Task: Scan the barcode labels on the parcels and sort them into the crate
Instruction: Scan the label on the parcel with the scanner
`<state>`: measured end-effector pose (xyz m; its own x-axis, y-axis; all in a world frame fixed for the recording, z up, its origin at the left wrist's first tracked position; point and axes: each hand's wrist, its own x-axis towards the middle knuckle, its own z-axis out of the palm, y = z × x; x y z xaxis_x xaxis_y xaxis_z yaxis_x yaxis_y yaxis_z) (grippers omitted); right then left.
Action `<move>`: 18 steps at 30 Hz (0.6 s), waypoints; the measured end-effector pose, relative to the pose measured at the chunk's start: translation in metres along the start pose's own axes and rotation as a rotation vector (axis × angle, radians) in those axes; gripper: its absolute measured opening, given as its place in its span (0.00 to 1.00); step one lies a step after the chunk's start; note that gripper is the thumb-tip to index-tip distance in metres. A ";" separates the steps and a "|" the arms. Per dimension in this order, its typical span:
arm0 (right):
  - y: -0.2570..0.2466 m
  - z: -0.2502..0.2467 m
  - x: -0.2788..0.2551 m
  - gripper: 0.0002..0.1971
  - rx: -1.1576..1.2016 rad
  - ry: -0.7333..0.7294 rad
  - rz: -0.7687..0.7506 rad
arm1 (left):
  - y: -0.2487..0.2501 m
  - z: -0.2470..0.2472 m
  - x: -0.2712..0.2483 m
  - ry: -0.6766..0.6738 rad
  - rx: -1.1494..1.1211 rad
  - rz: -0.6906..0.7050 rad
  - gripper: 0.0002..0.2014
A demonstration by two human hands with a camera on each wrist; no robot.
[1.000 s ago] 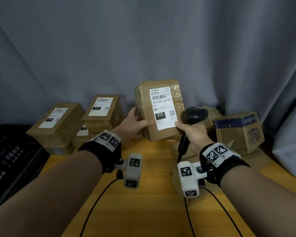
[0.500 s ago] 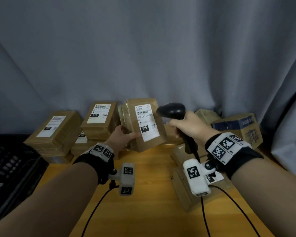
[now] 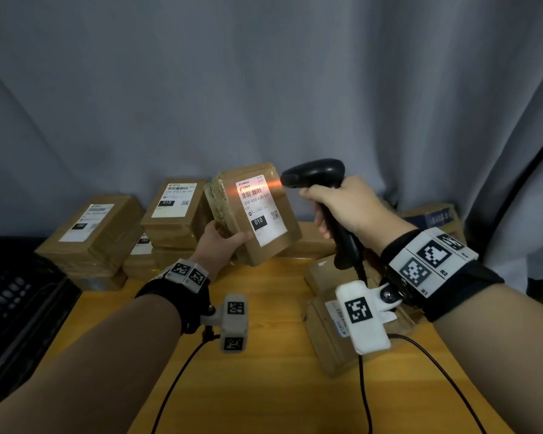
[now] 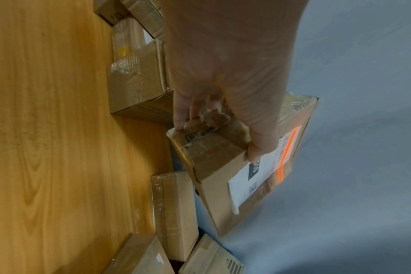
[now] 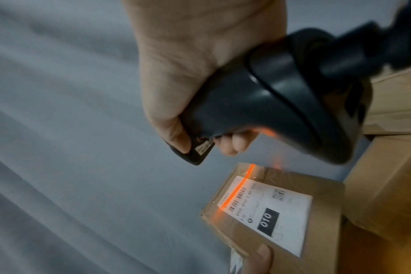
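My left hand [image 3: 221, 244] grips a brown cardboard parcel [image 3: 275, 236] by its lower left corner and holds it tilted above the wooden table [image 3: 264, 386]. Its white label [image 3: 261, 211] marked 010 faces me. An orange scan line crosses the top of that label [image 5: 265, 211]. My right hand [image 3: 342, 205] grips the handle of a black barcode scanner [image 3: 314, 175], whose head points left at the parcel from close by. In the left wrist view the thumb [image 4: 258, 146] presses the parcel [image 4: 223, 185] front beside the label. The black crate [image 3: 10, 308] stands at the left edge.
Labelled parcels [image 3: 94, 230] are stacked at the back left, with another stack [image 3: 174, 211] beside them. More boxes [image 3: 433, 217] lie at the back right, and one flat parcel [image 3: 329, 336] lies under my right wrist. A grey curtain [image 3: 264, 89] hangs behind. Cables trail over the table front.
The scanner has risen and turned its head left toward the parcel. An orange scan line now shows on the label. The parcel came down from its higher position and tilted.
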<state>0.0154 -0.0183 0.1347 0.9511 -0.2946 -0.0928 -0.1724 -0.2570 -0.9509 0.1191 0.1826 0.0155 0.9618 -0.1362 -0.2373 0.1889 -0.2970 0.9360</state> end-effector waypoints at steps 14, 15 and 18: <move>-0.028 -0.002 -0.001 0.14 -0.152 -0.105 0.011 | 0.002 0.014 -0.003 -0.037 0.093 0.018 0.36; -0.031 -0.002 0.001 0.14 -0.164 -0.108 0.013 | 0.004 0.014 -0.005 -0.044 0.102 0.031 0.35; -0.042 -0.006 0.005 0.15 -0.225 -0.111 0.036 | 0.006 0.016 -0.007 -0.054 0.114 0.047 0.36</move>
<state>0.0260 -0.0141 0.1761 0.9635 -0.2077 -0.1687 -0.2473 -0.4507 -0.8577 0.1105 0.1671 0.0183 0.9565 -0.2021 -0.2106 0.1175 -0.3941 0.9115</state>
